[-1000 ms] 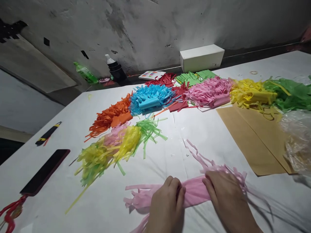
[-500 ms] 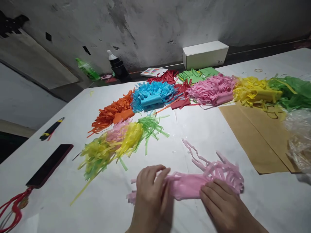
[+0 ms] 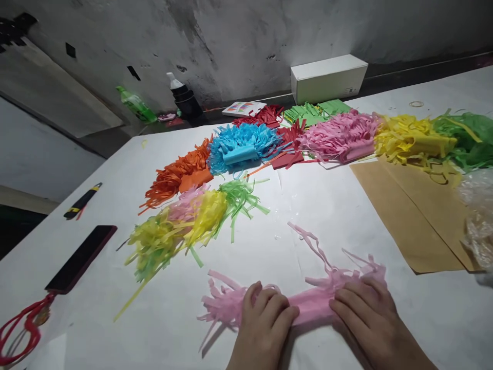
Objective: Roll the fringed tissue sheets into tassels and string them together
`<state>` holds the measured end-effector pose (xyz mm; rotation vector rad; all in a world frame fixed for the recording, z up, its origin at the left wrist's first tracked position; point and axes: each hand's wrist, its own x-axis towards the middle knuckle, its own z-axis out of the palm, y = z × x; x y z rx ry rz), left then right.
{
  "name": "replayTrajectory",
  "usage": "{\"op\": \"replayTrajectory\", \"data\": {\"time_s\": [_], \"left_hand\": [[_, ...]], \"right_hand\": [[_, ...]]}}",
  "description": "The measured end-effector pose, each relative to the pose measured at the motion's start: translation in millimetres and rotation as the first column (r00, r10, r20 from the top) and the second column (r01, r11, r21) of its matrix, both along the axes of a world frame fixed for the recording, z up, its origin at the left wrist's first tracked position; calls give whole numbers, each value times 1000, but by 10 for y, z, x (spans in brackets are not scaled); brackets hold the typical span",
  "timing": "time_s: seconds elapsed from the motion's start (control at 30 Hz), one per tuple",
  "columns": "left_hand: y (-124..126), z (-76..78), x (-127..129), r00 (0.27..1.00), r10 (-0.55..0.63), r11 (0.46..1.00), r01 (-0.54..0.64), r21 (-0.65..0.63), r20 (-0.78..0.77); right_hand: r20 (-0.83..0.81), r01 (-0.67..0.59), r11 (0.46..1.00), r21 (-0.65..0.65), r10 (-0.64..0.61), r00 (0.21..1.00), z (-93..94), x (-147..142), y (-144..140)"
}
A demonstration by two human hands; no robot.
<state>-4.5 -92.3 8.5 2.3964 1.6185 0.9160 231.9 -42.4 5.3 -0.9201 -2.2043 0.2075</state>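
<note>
A roll of pink fringed tissue paper [image 3: 314, 303] lies on the white table [image 3: 327, 216] near the front edge, with fringes spreading at both ends. My left hand [image 3: 265, 321] presses flat on its left part, fingers together on the paper. My right hand [image 3: 365, 311] presses on its right part, just below the right-hand fringe. The middle of the roll shows between the two hands.
A finished yellow, pink and green tassel bundle [image 3: 185, 226] lies to the left. Orange [image 3: 181, 177], blue [image 3: 242, 146], pink [image 3: 339, 136], yellow [image 3: 412, 139] and green [image 3: 470, 139] fringe piles line the back. Brown paper sheets [image 3: 408, 216], a dark phone [image 3: 80, 257], a cutter [image 3: 82, 200] and a white box [image 3: 327, 77] also sit here.
Both hands lifted and turned the pink roll, then pressed it back down on the table. The left hand now lies flat on it.
</note>
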Motion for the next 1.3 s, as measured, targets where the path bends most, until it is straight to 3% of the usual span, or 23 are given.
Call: {"op": "replayTrajectory", "data": {"time_s": [0.13,0.27,0.47,0.57,0.67,0.77,0.87,1.0,1.1,1.3], "left_hand": [[-20,75,68,986,161,979,-155,-133,41],[17,183,108,965,262,945,-252,-209,20],[29,169,76,966,257,935,-248,-253,3],[22,166,82,962,271,927,-257,-274,16],[18,168,105,965,261,939,-246,-239,34],[15,133,129,981,185,977,-178,-113,51],[15,54,140,993,103,994,-105,42,54],[12,-37,139,997,57,991,-63,118,50],[3,-38,127,995,48,995,-55,82,87],[-42,73,90,980,91,992,-74,-98,179]], "right_hand": [[44,186,972,-146,-182,982,77,-151,48],[159,244,957,-156,-219,963,106,-223,98],[142,187,962,-198,-161,977,87,-147,127],[57,163,982,-96,-158,986,110,-150,100],[27,-44,999,27,43,999,125,-207,64],[92,-172,985,30,169,981,113,-265,53],[64,-171,985,-19,172,983,91,-301,54],[28,-171,985,-1,171,985,33,-326,24],[59,-186,983,-3,186,981,-19,-268,4],[42,-103,985,-137,110,993,23,3,54]]}}
